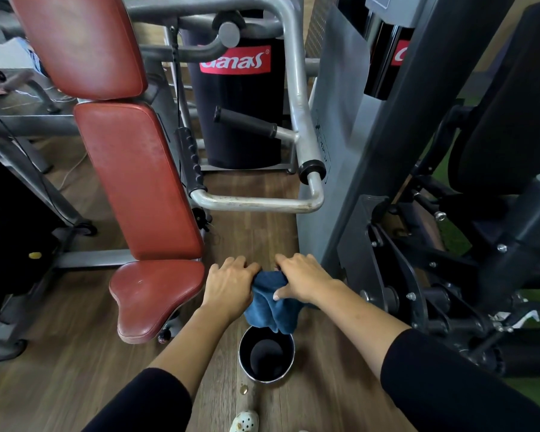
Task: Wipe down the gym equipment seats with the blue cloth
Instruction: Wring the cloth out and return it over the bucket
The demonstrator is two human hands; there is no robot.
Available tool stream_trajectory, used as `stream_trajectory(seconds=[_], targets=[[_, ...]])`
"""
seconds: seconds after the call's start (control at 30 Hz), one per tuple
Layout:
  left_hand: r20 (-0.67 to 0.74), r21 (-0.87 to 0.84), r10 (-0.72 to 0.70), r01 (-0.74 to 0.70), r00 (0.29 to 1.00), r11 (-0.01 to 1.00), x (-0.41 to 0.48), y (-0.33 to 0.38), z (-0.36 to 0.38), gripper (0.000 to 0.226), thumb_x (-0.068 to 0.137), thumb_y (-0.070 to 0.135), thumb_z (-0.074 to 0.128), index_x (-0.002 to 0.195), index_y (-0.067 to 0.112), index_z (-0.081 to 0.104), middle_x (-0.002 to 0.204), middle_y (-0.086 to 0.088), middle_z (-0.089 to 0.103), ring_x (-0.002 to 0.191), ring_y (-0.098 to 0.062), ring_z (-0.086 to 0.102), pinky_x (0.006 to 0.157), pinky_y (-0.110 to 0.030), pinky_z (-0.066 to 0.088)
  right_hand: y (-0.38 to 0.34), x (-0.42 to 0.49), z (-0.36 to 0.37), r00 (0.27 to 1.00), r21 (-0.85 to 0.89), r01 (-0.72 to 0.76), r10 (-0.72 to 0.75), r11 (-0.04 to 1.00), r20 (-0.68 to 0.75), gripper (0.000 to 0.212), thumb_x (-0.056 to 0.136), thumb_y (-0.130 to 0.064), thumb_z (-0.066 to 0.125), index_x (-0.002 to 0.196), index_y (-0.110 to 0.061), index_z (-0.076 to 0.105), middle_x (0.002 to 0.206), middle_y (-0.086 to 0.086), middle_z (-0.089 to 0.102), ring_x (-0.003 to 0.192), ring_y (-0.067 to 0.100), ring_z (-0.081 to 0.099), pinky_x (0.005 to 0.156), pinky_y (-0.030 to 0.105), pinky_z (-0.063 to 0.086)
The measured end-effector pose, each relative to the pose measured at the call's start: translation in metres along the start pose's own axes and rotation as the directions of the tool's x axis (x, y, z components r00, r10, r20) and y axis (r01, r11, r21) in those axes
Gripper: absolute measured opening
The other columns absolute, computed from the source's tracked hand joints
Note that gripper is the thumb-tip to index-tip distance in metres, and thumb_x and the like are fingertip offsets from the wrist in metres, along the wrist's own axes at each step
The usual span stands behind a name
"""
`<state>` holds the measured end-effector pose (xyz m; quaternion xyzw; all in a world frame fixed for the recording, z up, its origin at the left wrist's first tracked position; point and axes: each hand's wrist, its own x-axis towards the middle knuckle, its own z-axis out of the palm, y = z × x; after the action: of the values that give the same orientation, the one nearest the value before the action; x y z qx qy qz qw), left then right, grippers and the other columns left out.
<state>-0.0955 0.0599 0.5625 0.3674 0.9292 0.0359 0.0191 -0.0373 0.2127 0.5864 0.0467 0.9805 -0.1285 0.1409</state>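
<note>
The blue cloth [270,304] hangs bunched between both hands, just above a small metal bucket [266,357] on the floor. My left hand [229,283] grips its left end and my right hand [303,279] grips its right end, knuckles up, as if twisting it. To the left stands a gym machine with a red padded seat [153,294] and a red backrest [138,182] leaning up behind it, a second red pad [81,42] above. The seat's right edge lies close beside my left hand.
A grey tubular handle frame [300,120] with black grips juts over the wooden floor ahead. A black and grey machine [434,213] crowds the right side. Water drops [243,390] lie on the floor below the bucket, near a white clog [245,420].
</note>
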Motion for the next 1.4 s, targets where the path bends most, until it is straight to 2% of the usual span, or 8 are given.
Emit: stream_trajectory(seconds=[0.23, 0.4, 0.6, 0.77, 0.93, 1.03, 1.2, 1.4], targets=[[-0.002, 0.004, -0.013, 0.013, 1.000, 1.000, 0.002, 0.002, 0.000, 0.032, 0.088, 0.018, 0.043, 0.116, 0.026, 0.057, 0.106, 0.002, 0.057, 0.104, -0.021, 0.054, 0.075, -0.032, 0.039, 0.009, -0.002, -0.008, 0.998, 0.141, -0.025, 0.017, 0.990, 0.059, 0.028, 0.078, -0.036, 0.075, 0.086, -0.013, 0.062, 0.082, 0.002, 0.060, 0.079, 0.022, 0.055, 0.065, 0.032, 0.037], [-0.003, -0.005, -0.007, 0.007, 1.000, 1.000, 0.007, 0.003, 0.000, 0.035, 0.086, 0.015, 0.044, 0.114, 0.029, 0.061, 0.103, 0.005, 0.063, 0.105, -0.019, 0.052, 0.072, -0.029, 0.038, 0.012, -0.002, -0.011, 0.998, 0.095, -0.029, 0.023, 0.995, 0.060, 0.025, 0.082, -0.027, 0.073, 0.102, -0.014, 0.065, 0.092, 0.003, 0.060, 0.088, 0.025, 0.056, 0.069, 0.033, 0.038], [-0.007, -0.025, -0.012, 0.012, 1.000, 1.000, 0.008, 0.003, -0.003, 0.031, 0.084, 0.014, 0.045, 0.106, 0.028, 0.063, 0.098, 0.004, 0.065, 0.102, -0.019, 0.053, 0.068, -0.029, 0.036, 0.014, -0.003, -0.011, 0.999, 0.006, -0.032, 0.032, 0.999, 0.021, 0.014, 0.091, -0.012, 0.058, 0.102, -0.014, 0.066, 0.096, 0.006, 0.060, 0.094, 0.028, 0.057, 0.069, 0.032, 0.036], [0.003, -0.087, -0.034, 0.034, 0.999, 0.996, 0.005, 0.003, -0.007, 0.024, 0.083, 0.009, 0.043, 0.097, 0.020, 0.059, 0.098, 0.003, 0.064, 0.099, -0.020, 0.052, 0.063, -0.028, 0.034, 0.017, -0.004, -0.021, 1.000, -0.072, -0.027, 0.025, 0.997, -0.019, 0.018, 0.093, -0.022, 0.059, 0.107, -0.013, 0.066, 0.105, 0.009, 0.061, 0.103, 0.027, 0.054, 0.076, 0.029, 0.032], [0.076, -0.144, -0.056, 0.067, 0.995, 0.987, 0.008, 0.001, -0.011, 0.022, 0.077, 0.003, 0.044, 0.084, 0.019, 0.057, 0.086, -0.004, 0.061, 0.093, -0.022, 0.052, 0.060, -0.029, 0.034, 0.020, -0.005, -0.021, 0.999, -0.029, -0.054, 0.054, 0.998, -0.006, 0.017, 0.087, -0.027, 0.068, 0.084, -0.011, 0.063, 0.084, 0.005, 0.057, 0.088, 0.027, 0.057, 0.070, 0.031, 0.034], [0.118, -0.154, -0.080, 0.098, 0.990, 0.983, 0.008, 0.001, -0.014, 0.022, 0.077, 0.002, 0.044, 0.083, 0.017, 0.058, 0.081, -0.005, 0.049, 0.082, -0.023, 0.051, 0.061, -0.029, 0.036, 0.022, -0.006, -0.020, 0.996, -0.010, -0.087, 0.087, 0.996, 0.004, 0.037, 0.082, -0.031, 0.073, 0.065, -0.015, 0.045, 0.075, 0.002, 0.053, 0.076, 0.022, 0.050, 0.066, 0.031, 0.034], [0.150, -0.154, -0.084, 0.107, 0.985, 0.982, 0.011, -0.003, -0.009, 0.020, 0.081, 0.002, 0.046, 0.072, 0.020, 0.048, 0.080, -0.005, 0.046, 0.074, -0.025, 0.052, 0.060, -0.029, 0.037, 0.023, -0.008, -0.022, 0.996, -0.029, -0.090, 0.091, 0.995, 0.023, 0.045, 0.078, -0.032, 0.076, 0.065, -0.018, 0.036, 0.076, 0.001, 0.050, 0.076, 0.022, 0.047, 0.066, 0.031, 0.035], [0.148, -0.125, -0.092, 0.111, 0.985, 0.986, 0.011, -0.003, -0.005, 0.015, 0.087, 0.004, 0.048, 0.093, 0.012, 0.060, 0.092, -0.009, 0.050, 0.090, -0.029, 0.057, 0.065, -0.028, 0.038, 0.024, -0.006, -0.018, 0.998, -0.062, -0.063, 0.064, 0.996, 0.018, 0.021, 0.079, -0.010, 0.074, 0.083, -0.014, 0.054, 0.086, 0.005, 0.057, 0.081, 0.022, 0.050, 0.068, 0.033, 0.038]])
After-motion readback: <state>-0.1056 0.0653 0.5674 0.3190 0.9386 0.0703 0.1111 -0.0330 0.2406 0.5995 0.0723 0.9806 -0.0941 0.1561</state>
